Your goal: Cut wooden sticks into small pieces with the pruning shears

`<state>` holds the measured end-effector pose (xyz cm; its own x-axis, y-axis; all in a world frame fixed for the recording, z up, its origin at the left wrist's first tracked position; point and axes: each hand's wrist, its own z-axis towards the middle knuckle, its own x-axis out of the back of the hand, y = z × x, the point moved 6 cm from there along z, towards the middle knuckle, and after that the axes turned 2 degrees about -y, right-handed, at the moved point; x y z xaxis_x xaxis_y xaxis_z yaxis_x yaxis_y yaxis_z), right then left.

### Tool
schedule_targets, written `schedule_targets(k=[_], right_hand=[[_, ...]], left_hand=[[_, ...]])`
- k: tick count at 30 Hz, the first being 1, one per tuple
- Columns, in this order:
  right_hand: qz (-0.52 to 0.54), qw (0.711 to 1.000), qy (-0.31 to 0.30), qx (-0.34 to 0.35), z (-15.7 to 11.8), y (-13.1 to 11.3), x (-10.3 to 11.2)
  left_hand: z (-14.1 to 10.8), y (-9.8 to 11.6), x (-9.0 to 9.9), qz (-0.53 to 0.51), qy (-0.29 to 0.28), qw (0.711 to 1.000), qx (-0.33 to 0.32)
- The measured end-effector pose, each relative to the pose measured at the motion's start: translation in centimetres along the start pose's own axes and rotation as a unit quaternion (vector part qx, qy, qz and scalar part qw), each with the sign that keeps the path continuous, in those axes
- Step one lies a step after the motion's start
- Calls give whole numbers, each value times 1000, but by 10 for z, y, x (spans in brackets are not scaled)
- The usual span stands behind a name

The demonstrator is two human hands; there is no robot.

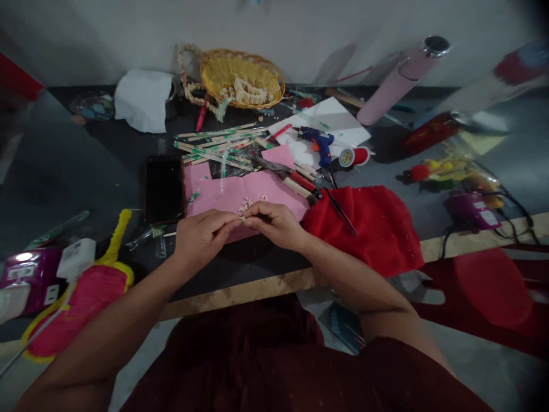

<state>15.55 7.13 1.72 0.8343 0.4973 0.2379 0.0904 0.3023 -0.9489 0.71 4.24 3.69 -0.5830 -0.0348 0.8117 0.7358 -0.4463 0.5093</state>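
Over the near edge of a pink sheet [223, 194], my left hand [201, 234] and my right hand [277, 226] meet fingertip to fingertip. Thumb and forefinger of each are pinched on a small pale piece [242, 218], too small to make out fully. Just beyond the fingers lies a loose pile of short pale bits [245, 204] on the pink sheet. Red-handled pliers [300, 181] rest across the sheet's right side. Paper-wrapped chopsticks [214, 143] are heaped behind it.
Left of the sheet lies a dark phone [164, 189]. A red cloth [369, 229] sits close to my right forearm, with tweezers [342, 212] on it. Farther back are a blue glue gun [317, 143], red thread [361, 155], a wicker basket [210, 68] and a pink flask [398, 86].
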Motion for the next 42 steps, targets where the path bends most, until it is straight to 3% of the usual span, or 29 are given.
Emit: schedule_targets(k=[11, 20, 34, 42], right_hand=[[56, 997, -6, -51, -2, 8, -4], [10, 1000, 15, -25, 1, 5, -1], [149, 986, -26, -69, 1, 12, -9], [101, 993, -9, -55, 1, 11, -6]], left_hand=[[2, -4, -2, 22, 4, 1000, -7], [1, -3, -6, 27, -12, 1000, -3], [1, -7, -3, 48, 11, 998, 37], [1, -6, -4, 38, 0, 999, 29]])
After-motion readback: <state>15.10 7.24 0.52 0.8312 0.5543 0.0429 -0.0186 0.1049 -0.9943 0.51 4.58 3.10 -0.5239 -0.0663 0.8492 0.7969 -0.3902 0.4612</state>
